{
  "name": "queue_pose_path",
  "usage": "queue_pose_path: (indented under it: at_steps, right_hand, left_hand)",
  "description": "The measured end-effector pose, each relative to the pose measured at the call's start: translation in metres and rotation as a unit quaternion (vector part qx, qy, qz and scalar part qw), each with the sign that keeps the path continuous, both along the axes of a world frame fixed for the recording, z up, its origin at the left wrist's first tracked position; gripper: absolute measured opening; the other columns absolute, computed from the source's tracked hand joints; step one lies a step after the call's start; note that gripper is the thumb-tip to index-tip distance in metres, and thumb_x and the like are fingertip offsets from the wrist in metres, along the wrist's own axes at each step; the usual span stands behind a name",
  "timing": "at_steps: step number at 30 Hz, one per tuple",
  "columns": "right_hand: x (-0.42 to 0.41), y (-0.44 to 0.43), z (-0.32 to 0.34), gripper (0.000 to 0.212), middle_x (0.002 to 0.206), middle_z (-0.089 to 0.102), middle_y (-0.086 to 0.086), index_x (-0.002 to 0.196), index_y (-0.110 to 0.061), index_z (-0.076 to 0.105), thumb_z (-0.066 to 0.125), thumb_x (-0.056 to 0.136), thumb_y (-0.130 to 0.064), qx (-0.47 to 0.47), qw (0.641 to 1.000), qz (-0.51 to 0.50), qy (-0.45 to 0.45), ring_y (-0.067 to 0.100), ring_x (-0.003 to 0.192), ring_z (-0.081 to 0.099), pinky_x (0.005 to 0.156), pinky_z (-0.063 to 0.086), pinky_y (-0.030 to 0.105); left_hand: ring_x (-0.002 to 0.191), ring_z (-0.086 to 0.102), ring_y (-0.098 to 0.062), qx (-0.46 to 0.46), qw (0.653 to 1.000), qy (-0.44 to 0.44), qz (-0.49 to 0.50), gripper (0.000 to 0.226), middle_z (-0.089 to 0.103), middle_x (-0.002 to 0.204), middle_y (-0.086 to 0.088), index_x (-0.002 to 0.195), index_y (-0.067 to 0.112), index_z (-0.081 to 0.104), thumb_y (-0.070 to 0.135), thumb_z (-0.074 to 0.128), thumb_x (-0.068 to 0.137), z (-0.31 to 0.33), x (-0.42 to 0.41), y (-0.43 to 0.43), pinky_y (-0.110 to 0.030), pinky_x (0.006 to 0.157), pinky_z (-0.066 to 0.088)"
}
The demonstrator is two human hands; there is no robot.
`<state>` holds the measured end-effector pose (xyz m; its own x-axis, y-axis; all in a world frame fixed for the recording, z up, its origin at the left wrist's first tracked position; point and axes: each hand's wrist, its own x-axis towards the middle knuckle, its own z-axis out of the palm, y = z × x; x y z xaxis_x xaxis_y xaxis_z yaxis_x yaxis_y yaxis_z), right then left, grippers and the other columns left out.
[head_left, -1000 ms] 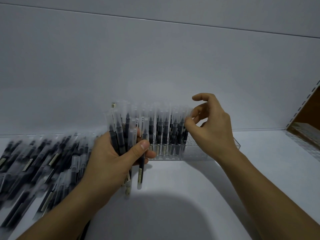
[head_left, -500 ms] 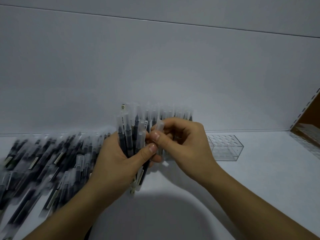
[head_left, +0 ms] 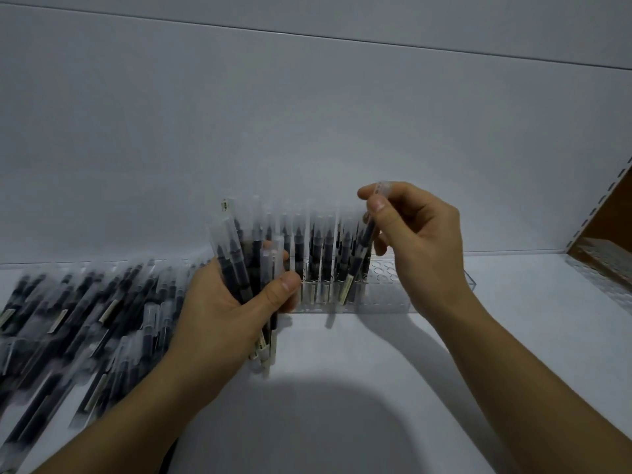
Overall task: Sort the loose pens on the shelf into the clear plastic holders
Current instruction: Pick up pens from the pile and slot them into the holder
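Note:
My left hand (head_left: 225,313) grips a bundle of black pens (head_left: 246,261) with clear caps, held upright in front of the clear plastic holder (head_left: 386,295). Between thumb and forefinger my right hand (head_left: 420,248) pinches a single pen (head_left: 362,244) near its cap; the pen slants down-left, with its lower end over the holder's occupied rows. Several pens (head_left: 321,258) stand upright in the holder's left part. Its right part shows open round holes (head_left: 384,268). A large heap of loose pens (head_left: 78,316) lies on the white shelf (head_left: 513,319) at the left.
The white back wall (head_left: 307,131) rises right behind the holder. At the right edge stands a perforated upright (head_left: 595,213) beside a brown panel, with another clear holder (head_left: 602,265) below it. A dark shadow lies on the shelf front.
My right hand drew one pen out of the bundle in my left hand and carried it right and up, over the holder. The left hand kept its grip and barely moved.

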<state>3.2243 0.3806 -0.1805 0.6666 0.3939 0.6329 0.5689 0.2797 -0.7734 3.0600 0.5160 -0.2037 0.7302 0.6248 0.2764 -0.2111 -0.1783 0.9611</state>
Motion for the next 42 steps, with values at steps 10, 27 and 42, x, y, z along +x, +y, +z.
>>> queue_pose_path:
  at_steps: [10, 27, 42]
  right_hand:
    - [0.021, -0.015, 0.007, 0.019, 0.102, 0.074, -0.009, 0.090, -0.029, 0.065, 0.063, 0.101, -0.014, -0.019, 0.984, -0.146, -0.101, 0.012, 0.073, 0.062, 0.057, 0.053, 0.034]
    - [0.022, -0.010, -0.006, 0.017, 0.096, 0.068, -0.003, 0.110, -0.021, 0.069, 0.070, 0.095, -0.012, -0.116, 0.970, -0.145, -0.155, 0.013, 0.083, 0.064, 0.064, 0.054, 0.024]
    - [0.019, -0.014, 0.000, 0.026, 0.085, 0.063, -0.003, 0.098, -0.017, 0.055, 0.075, 0.088, -0.004, -0.156, 0.957, -0.133, -0.203, 0.017, 0.076, 0.063, 0.059, 0.053, 0.029]
  left_hand:
    - [0.077, 0.076, -0.016, -0.041, 0.998, -0.013, -0.040, 0.023, 0.079, 0.082, -0.004, 0.091, 0.012, 0.075, 0.026, 0.063, 0.078, 0.004, 0.000, -0.005, -0.018, 0.065, 0.059]
    - [0.071, 0.076, -0.022, -0.040, 0.999, -0.007, -0.024, 0.025, 0.077, 0.075, -0.009, 0.096, 0.005, 0.069, 0.022, 0.066, 0.078, 0.002, 0.001, -0.002, -0.024, 0.064, 0.061]
    - [0.082, 0.077, -0.017, -0.027, 0.999, 0.003, -0.041, 0.028, 0.079, 0.083, -0.002, 0.100, 0.013, 0.071, 0.025, 0.067, 0.074, -0.003, 0.000, 0.000, -0.023, 0.071, 0.061]
